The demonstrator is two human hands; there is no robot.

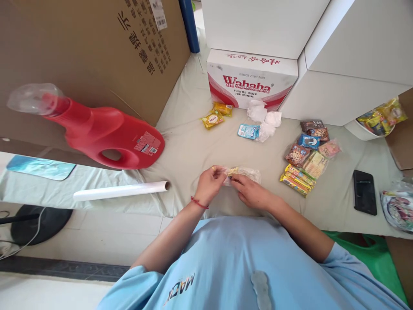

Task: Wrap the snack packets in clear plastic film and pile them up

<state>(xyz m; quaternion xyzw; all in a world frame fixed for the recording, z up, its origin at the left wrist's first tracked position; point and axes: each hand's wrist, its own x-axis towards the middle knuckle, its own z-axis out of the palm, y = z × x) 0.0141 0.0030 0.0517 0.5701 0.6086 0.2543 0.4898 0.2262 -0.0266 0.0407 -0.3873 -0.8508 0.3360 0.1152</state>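
Both hands are at a small bundle of clear plastic film (253, 173) with something yellow inside, low over the cloth in front of my body. My left hand (210, 183), with a red string at the wrist, pinches the bundle's left end. My right hand (250, 189) has its fingers closed on the near side of the same bundle. What the yellow thing is, I cannot make out. Left of my hands lies a white roll of film (121, 190). To the right, several snack packets (298, 155) are grouped, with yellow wrapped bars (297, 180) nearest me.
A red detergent jug (112, 133) stands at the left by a large cardboard box (97, 51). At the back is a Wahaha carton (251, 82), with yellow packets (213, 119), a blue packet (248, 131) and crumpled white bundles (266, 129) before it. A black phone (364, 192) lies right.
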